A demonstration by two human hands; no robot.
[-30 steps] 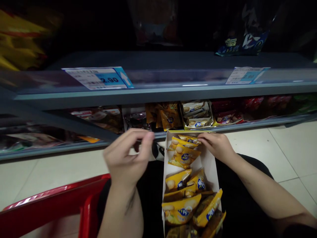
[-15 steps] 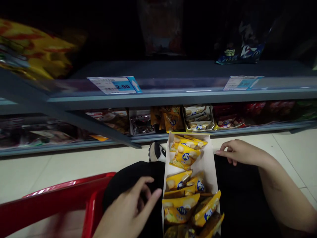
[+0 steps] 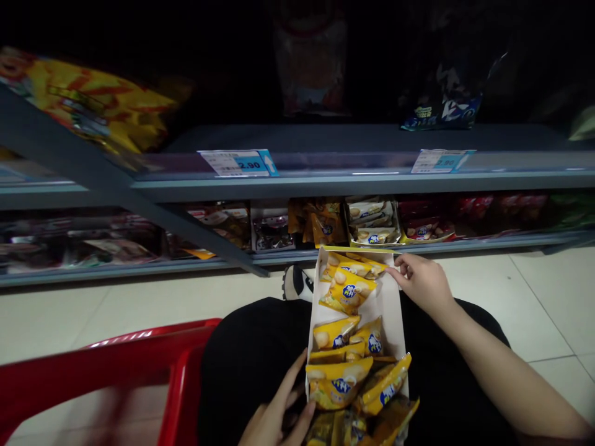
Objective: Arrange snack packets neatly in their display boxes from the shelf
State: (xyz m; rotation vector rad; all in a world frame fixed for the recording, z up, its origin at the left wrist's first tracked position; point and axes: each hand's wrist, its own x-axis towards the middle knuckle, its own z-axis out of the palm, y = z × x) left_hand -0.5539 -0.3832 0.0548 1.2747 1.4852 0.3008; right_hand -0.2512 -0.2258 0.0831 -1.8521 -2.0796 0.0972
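Observation:
A long white open box (image 3: 388,310) lies across my lap, its far end toward the shelf. Inside are several yellow snack packets (image 3: 348,291) with blue logos, loosely stacked at the far end and crowded at the near end. My right hand (image 3: 422,282) holds the box's far right corner, thumb over the rim and fingers along the outer side. On the near left side my left hand (image 3: 281,406) grips the box, fingers against the outside wall and thumb at the rim beside a packet. The fingers' undersides are hidden.
A red plastic basket or cart frame (image 3: 181,365) stands at my left. Ahead, the low shelf (image 3: 325,179) carries price tags (image 3: 242,163). Boxes of white packets (image 3: 372,220) and brown-orange packets (image 3: 328,226) sit on the bottom level. A shoe (image 3: 296,283) shows on the tiled floor.
My right hand has moved left from beside the box onto its far right corner. My left hand has come down and onto the box's left side. The view has shifted slightly left.

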